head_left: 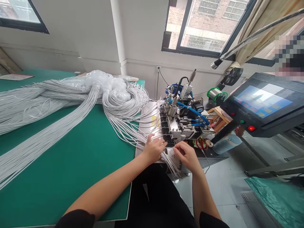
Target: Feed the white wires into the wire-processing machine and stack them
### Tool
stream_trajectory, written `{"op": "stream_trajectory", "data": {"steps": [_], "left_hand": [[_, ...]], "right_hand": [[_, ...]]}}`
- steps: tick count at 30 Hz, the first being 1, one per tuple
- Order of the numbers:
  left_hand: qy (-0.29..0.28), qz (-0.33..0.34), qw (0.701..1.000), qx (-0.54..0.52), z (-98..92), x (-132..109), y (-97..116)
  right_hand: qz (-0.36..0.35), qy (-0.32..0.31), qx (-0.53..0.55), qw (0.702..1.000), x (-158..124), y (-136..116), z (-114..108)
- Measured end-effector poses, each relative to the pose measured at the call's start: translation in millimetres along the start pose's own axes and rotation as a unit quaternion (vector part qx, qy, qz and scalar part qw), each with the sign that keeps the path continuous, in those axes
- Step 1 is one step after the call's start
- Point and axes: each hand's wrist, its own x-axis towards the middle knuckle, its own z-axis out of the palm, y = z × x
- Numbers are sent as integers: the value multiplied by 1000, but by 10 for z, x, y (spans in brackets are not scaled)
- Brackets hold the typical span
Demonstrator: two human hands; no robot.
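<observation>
A thick bundle of thin white cables [123, 122] fans from the green table toward a small bench machine [177, 122] with metal cylinders and blue air tubes. My left hand [154, 150] is closed over the white cables at the machine's near corner, its fingertips by the black feed strip. Loose cable ends [171, 165] stick out below that hand and hang past the edge. Just right of it, my right hand [187, 155] is pinched at the strip's near end. Whatever lies between its fingertips is too small to make out.
More cables in clear plastic wrap [102, 84] lie on the green table [95, 158]. A control screen [263, 99] stands at right, beside a wire spool [215, 94] and a small fan [234, 76]. Red-handled scissors [201, 144] and a plastic bottle [226, 144] sit beyond the machine.
</observation>
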Motion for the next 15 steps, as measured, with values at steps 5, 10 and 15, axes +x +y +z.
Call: {"op": "stream_trajectory", "data": {"steps": [5,10,15], "left_hand": [[62,-28,998,11,-11,8,1],[67,-5,998,14,-21,2,-34],[82,43,996,-4,-25,2,-61]], "right_hand": [[50,82,30,995,45,215,-6],[82,86,87,989,99,342,31],[94,73,199,973,144,336,107]]}}
